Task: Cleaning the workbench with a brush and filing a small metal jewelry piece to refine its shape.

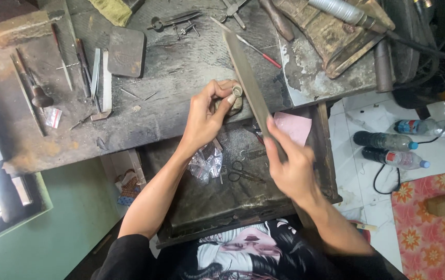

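My left hand (204, 119) pinches a small ring (237, 92) at the workbench's (181, 67) front edge; my right hand (292, 166) grips the long file (248, 78), angled away across it.

A small pale metal ring (237, 92) stands on a worn wooden peg at the bench's front edge. A long flat grey file (248, 83) slants across beside it, its far tip pointing toward the bench's back edge.

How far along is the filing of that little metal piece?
Done: the small ring-like piece is braced on the bench peg by the left hand. In hand: the right hand holds the long flat file against it. What filing remains can't be told.
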